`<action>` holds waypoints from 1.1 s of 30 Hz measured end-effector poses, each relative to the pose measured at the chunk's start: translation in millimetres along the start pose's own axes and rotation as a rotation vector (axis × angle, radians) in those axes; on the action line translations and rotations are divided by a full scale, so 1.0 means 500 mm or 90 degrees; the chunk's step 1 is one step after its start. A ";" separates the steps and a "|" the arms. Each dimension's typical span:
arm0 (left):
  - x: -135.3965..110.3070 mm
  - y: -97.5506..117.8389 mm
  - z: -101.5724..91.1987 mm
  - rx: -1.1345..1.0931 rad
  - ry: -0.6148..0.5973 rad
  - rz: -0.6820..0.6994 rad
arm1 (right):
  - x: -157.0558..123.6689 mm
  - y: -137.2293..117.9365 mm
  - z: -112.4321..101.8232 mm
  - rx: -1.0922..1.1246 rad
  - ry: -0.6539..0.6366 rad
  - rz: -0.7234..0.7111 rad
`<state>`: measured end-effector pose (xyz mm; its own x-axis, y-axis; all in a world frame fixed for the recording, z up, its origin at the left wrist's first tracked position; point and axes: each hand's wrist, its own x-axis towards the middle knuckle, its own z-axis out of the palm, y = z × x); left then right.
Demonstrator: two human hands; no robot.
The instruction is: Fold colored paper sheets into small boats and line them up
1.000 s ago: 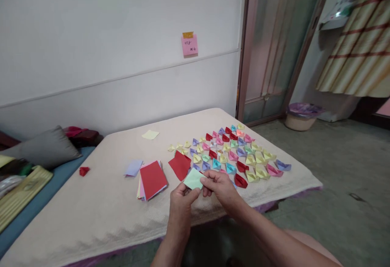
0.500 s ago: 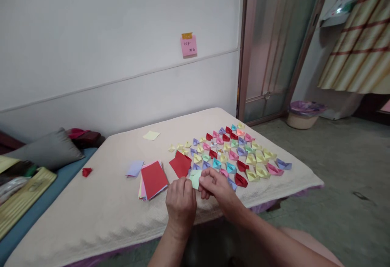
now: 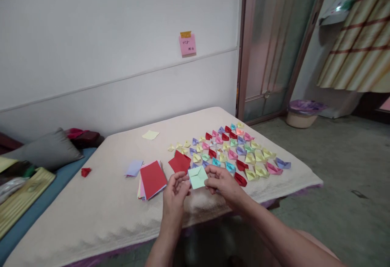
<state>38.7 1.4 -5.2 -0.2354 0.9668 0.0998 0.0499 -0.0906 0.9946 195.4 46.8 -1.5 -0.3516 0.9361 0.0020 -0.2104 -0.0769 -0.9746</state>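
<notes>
A pale green piece of folded paper, roughly square with creased flaps at its top, is held up between my two hands. My left hand has its fingers and thumb curled at the paper's left edge. Pinching the right edge is my right hand, thumb in front. Just behind the paper lie folded red papers. Beyond and to the right stand rows of small folded paper boats in several colours. Left of my hands is a stack of coloured sheets with a red sheet on top.
The table has a cream cloth. On it lie purple papers, a pale yellow sheet and a crumpled red paper. A grey cushion is at the left, a lined bin on the floor at the right.
My left hand has turned from a fist, knuckles up, so its thumb and fingers now show at the paper's edge. The green paper is raised slightly and more of its face shows.
</notes>
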 end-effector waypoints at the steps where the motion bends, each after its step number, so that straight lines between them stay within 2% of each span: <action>1: 0.000 0.004 0.000 -0.063 -0.032 -0.050 | -0.001 0.000 0.001 -0.007 -0.016 0.003; 4: 0.000 0.003 0.001 -0.168 -0.087 -0.143 | -0.004 0.003 0.008 -0.029 -0.052 0.011; 8: 0.002 -0.009 0.002 -0.200 -0.066 -0.170 | -0.006 0.009 0.016 -0.060 -0.037 -0.006; 12: 0.001 -0.013 0.002 -0.178 -0.035 -0.129 | -0.008 0.014 0.023 -0.068 -0.019 -0.032; 16: -0.001 -0.007 0.003 -0.216 -0.003 -0.116 | -0.012 0.011 0.023 -0.064 0.008 -0.065; 20: -0.003 0.000 -0.001 -0.247 0.006 -0.059 | -0.013 0.000 0.014 -0.061 -0.027 -0.113; 25: -0.004 0.005 -0.010 -0.136 -0.018 0.019 | -0.011 -0.009 0.004 -0.115 -0.062 -0.193; 28: -0.007 0.009 -0.008 -0.077 0.006 0.031 | -0.015 -0.013 0.003 -0.163 -0.077 -0.226; 33: -0.015 0.017 0.000 -0.069 0.054 0.054 | -0.027 -0.023 0.007 -0.127 -0.054 -0.184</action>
<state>41.0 -6.9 2.6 -0.3161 0.9314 0.1803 -0.0317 -0.2003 0.9792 199.4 34.0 10.5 -0.3797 0.8769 0.2949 -0.1332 0.2636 -0.9554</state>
